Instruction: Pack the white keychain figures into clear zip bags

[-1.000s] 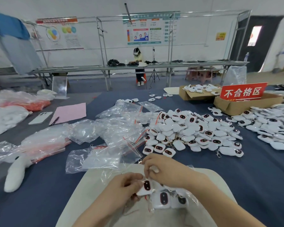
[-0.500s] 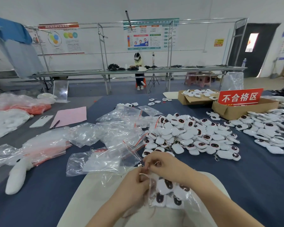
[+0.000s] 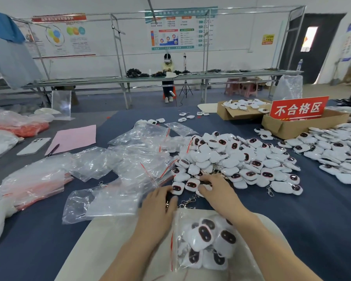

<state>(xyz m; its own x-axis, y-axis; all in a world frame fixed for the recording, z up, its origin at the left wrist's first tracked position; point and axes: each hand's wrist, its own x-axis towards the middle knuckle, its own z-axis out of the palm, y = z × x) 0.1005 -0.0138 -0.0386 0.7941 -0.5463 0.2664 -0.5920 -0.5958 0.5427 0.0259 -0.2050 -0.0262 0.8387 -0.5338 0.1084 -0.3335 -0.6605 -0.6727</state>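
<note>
- The left hand (image 3: 158,206) lies palm down on the blue tabletop (image 3: 316,224). Its fingers (image 3: 166,192) are stretched forward and relaxed, and their tips touch one white keychain figure (image 3: 177,188) at the near edge of the heap.
- The right hand (image 3: 218,196) is just beside it, also palm down. Its fingers (image 3: 206,182) are bent over the nearest figures, and a bit of white shows between them. I cannot tell whether they grip a figure or only rest on it.
- The big heap of keychain figures (image 3: 233,159) is spread out beyond both hands, with metal clasps (image 3: 187,201) trailing from its near edge.
- A filled zip bag (image 3: 203,243) lies flat between the forearms on a pale board (image 3: 109,250), with several figures inside and its red strip on the left side.
- Empty zip bags (image 3: 138,159) lie in a loose pile to the left of the heap.
- A second spread of figures (image 3: 336,153) lies far right, in front of a cardboard box (image 3: 292,128) with a red sign (image 3: 298,108).
- Another box (image 3: 231,115) behind it holds more figures.
- A phone (image 3: 33,146), pink paper (image 3: 74,136) and a pen (image 3: 53,149) lie far left.
</note>
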